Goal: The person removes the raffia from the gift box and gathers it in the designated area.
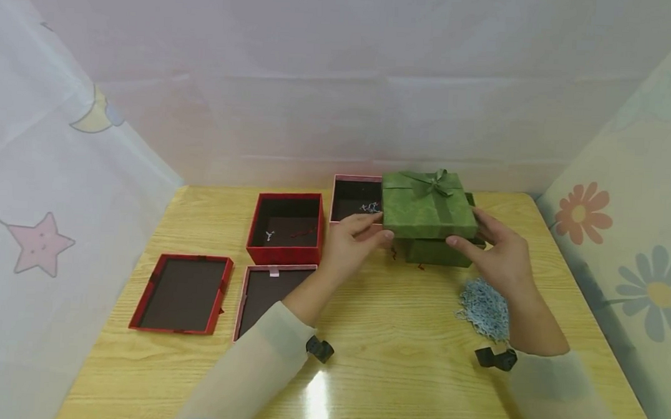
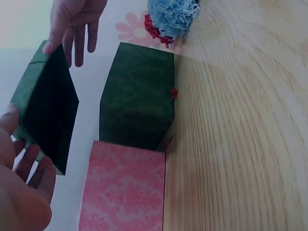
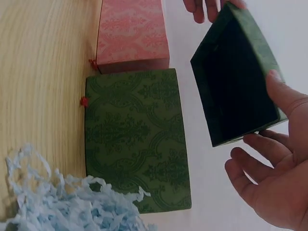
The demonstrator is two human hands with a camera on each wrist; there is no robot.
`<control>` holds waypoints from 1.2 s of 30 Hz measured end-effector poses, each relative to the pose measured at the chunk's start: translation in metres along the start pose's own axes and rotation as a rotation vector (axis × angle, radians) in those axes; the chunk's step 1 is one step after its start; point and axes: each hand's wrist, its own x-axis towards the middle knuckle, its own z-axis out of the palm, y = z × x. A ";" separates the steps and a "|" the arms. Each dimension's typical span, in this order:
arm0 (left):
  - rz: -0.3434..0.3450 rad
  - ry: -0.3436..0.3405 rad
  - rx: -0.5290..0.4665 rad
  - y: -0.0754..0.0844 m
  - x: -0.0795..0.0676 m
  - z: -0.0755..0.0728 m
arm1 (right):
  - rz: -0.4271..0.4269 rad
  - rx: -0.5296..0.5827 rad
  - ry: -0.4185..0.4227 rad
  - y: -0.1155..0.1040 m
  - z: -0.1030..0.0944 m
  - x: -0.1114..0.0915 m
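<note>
Both hands hold a green gift-box lid [image 1: 425, 210] with a ribbon bow, raised over a green patterned box [image 1: 439, 254]. The left hand [image 1: 349, 244] grips the lid's left side, with thumb at the front edge. On the opposite side, the right hand [image 1: 505, 254] pinches it between thumb and fingers. Both wrist views show the lid's dark hollow underside [image 3: 236, 82] apart from the box [image 3: 137, 139]. The box's inside is hidden. A heap of light blue shredded paper [image 1: 484, 308] lies beside the right wrist, with red shreds [image 2: 155, 30] against it in the left wrist view.
Left of the green box stands an open pink box [image 2: 125, 192] with a few pale shreds inside. An open red box [image 1: 285, 255] is farther left. A red lid [image 1: 182, 293] and a pink-edged lid [image 1: 272, 297] lie upturned in front. Fabric curtains [image 1: 345, 110] surround the table.
</note>
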 end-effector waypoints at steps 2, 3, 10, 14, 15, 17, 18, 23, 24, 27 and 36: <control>0.036 0.005 -0.034 -0.002 0.000 -0.004 | -0.015 0.009 0.013 -0.002 0.003 -0.001; 0.054 0.001 -0.055 -0.003 -0.001 -0.006 | -0.021 0.013 0.016 -0.003 0.004 -0.001; 0.199 -0.031 -0.025 -0.005 -0.004 -0.019 | -0.083 0.043 0.051 -0.008 0.011 -0.004; 0.282 -0.035 0.007 -0.002 -0.005 -0.026 | -0.067 0.058 0.049 -0.012 0.012 -0.006; 0.300 -0.046 -0.026 -0.002 -0.005 -0.027 | -0.071 0.058 0.050 -0.012 0.013 -0.007; 0.326 -0.074 -0.097 -0.001 -0.005 -0.029 | -0.089 0.052 0.055 -0.014 0.013 -0.008; 0.338 -0.094 -0.143 0.000 -0.005 -0.030 | -0.101 0.055 0.059 -0.014 0.014 -0.009; 0.349 -0.129 -0.169 -0.002 -0.007 -0.036 | -0.152 0.050 0.070 -0.018 0.016 -0.013; 0.342 -0.129 -0.156 -0.003 -0.007 -0.037 | -0.162 0.047 0.072 -0.018 0.017 -0.013; 0.309 -0.136 -0.141 -0.004 -0.009 -0.041 | -0.205 0.062 0.068 -0.018 0.020 -0.014; 0.221 -0.145 -0.074 -0.010 -0.018 -0.052 | -0.270 0.097 0.022 -0.011 0.030 -0.015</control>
